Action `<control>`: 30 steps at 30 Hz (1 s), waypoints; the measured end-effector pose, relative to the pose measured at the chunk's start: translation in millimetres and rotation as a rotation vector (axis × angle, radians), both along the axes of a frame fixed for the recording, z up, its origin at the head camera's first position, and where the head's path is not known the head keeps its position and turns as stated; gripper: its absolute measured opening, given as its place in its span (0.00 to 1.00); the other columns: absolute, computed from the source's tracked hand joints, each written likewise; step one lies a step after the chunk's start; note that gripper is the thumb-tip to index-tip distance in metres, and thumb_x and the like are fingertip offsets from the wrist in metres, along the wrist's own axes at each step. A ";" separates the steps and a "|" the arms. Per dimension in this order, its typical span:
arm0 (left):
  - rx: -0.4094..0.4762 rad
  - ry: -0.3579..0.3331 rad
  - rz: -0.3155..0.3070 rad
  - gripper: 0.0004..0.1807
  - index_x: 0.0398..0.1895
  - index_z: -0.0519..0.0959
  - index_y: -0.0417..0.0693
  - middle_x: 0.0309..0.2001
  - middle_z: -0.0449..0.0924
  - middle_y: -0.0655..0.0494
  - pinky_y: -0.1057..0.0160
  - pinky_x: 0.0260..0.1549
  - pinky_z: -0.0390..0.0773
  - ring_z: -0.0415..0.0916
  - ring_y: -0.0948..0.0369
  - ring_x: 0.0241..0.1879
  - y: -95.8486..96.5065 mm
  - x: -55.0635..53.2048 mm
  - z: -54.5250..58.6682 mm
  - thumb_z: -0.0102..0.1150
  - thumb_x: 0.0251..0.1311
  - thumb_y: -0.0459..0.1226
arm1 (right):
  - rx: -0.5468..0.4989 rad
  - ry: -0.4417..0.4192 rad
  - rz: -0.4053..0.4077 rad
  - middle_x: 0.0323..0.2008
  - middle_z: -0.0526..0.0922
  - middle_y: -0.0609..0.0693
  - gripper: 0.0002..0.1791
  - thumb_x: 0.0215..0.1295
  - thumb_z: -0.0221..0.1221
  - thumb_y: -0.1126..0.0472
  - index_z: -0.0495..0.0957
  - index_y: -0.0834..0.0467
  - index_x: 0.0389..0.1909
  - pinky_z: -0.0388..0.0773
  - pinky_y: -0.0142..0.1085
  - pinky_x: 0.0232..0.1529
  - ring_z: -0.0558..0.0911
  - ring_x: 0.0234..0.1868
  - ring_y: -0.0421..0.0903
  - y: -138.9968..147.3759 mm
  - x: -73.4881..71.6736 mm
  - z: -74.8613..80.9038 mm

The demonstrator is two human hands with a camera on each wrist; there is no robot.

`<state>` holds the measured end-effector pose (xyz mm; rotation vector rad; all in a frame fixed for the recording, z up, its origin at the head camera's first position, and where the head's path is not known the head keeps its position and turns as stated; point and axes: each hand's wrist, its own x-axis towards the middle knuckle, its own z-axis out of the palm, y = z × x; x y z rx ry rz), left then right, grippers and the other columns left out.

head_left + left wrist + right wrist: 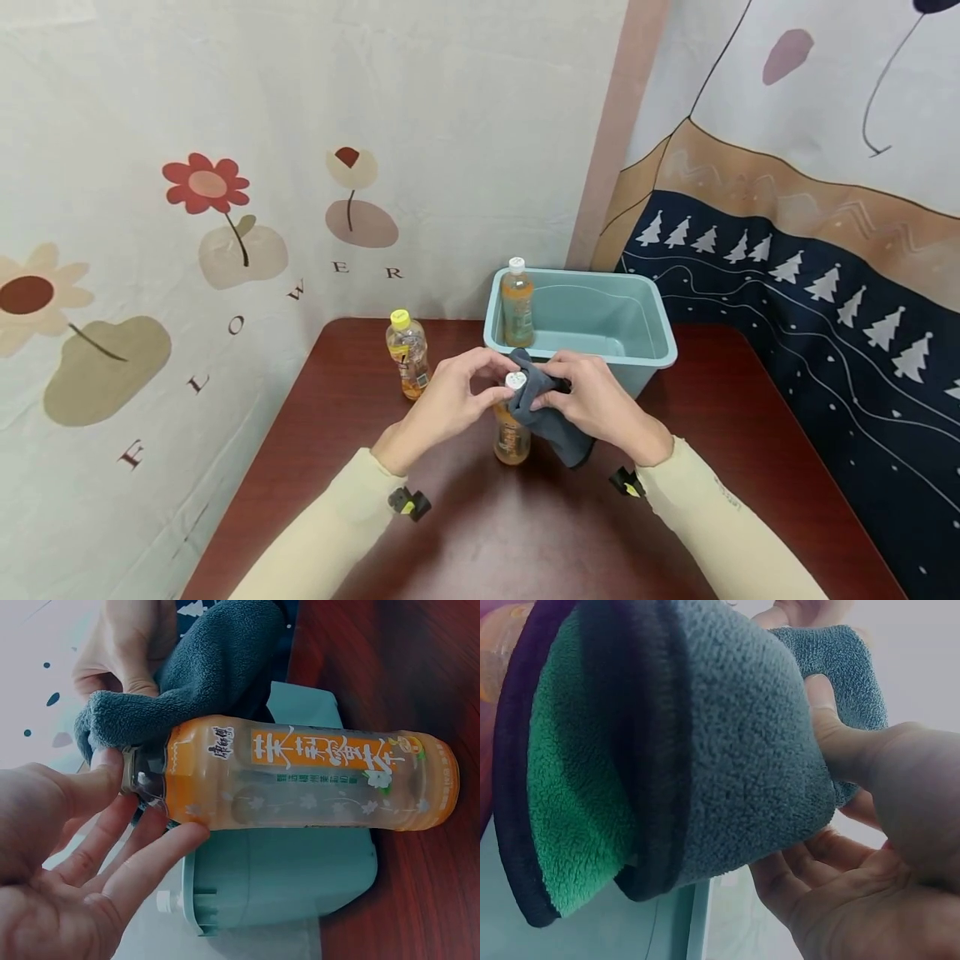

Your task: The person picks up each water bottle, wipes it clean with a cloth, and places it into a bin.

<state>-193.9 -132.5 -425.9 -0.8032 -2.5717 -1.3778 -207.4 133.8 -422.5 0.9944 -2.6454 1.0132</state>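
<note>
A tea bottle [512, 442] with an orange label and white cap stands upright on the table. My left hand [453, 387] pinches it at the neck, just below the cap, with thumb and fingertips. In the left wrist view the label of the bottle [315, 780] faces the camera, and the cloth lies against its neck. My right hand [596, 400] grips that dark grey cloth [558, 429] beside the cap. Seen from the right wrist, the cloth [757, 750] is folded over, with a green inner side and dark edging, between thumb and fingers.
Behind the hands, a light blue bin [666, 350] stands at the table's back, with another white-capped bottle [517, 308] upright inside its left end. To the left is a yellow-capped bottle [408, 358] on the dark red table [300, 492]. Printed curtains hang behind.
</note>
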 end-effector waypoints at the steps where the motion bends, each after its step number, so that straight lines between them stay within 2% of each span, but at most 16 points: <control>1: 0.001 0.000 -0.001 0.17 0.61 0.90 0.51 0.57 0.94 0.54 0.49 0.59 0.95 0.96 0.56 0.56 -0.3 -0.3 -0.1 0.81 0.72 0.32 | 0.003 0.001 0.005 0.45 0.93 0.49 0.27 0.65 0.86 0.62 0.94 0.59 0.64 0.86 0.33 0.41 0.87 0.42 0.41 -1.0 -0.7 -0.2; 8: 0.001 -0.004 -0.027 0.17 0.60 0.90 0.50 0.58 0.93 0.53 0.46 0.63 0.94 0.95 0.55 0.59 -3.8 0.0 -0.5 0.81 0.73 0.32 | 0.082 -0.010 0.024 0.41 0.91 0.49 0.26 0.65 0.85 0.63 0.94 0.62 0.63 0.87 0.31 0.41 0.86 0.42 0.40 -3.2 -2.3 -1.8; 12: -0.008 0.002 -0.053 0.18 0.64 0.90 0.52 0.60 0.93 0.55 0.49 0.63 0.94 0.94 0.56 0.60 -6.0 1.0 -0.5 0.79 0.75 0.34 | 0.136 -0.029 0.028 0.41 0.90 0.48 0.23 0.66 0.84 0.65 0.94 0.62 0.62 0.86 0.31 0.41 0.85 0.42 0.40 -0.2 -3.9 -10.9; 18: -0.031 0.001 -0.065 0.18 0.65 0.91 0.53 0.61 0.92 0.57 0.60 0.62 0.92 0.93 0.59 0.61 -9.2 1.0 -1.4 0.78 0.76 0.35 | 0.154 -0.053 0.043 0.41 0.90 0.49 0.17 0.69 0.81 0.70 0.96 0.59 0.57 0.87 0.31 0.42 0.89 0.43 0.43 1.8 -7.6 -43.8; 23: -0.037 0.000 -0.084 0.18 0.67 0.90 0.49 0.61 0.91 0.56 0.59 0.62 0.92 0.93 0.58 0.62 -9.5 -0.8 -3.8 0.77 0.78 0.35 | 0.184 -0.078 0.060 0.41 0.89 0.48 0.14 0.69 0.80 0.71 0.97 0.56 0.53 0.86 0.31 0.41 0.90 0.44 0.44 -0.5 -11.0 -72.4; 30: -0.033 0.005 -0.101 0.18 0.67 0.89 0.49 0.62 0.91 0.56 0.58 0.63 0.92 0.93 0.59 0.62 -10.3 -4.0 -6.8 0.77 0.78 0.35 | 0.227 -0.155 0.105 0.36 0.87 0.49 0.10 0.69 0.80 0.72 0.96 0.59 0.48 0.74 0.29 0.33 0.80 0.34 0.36 -4.2 -18.2 -100.9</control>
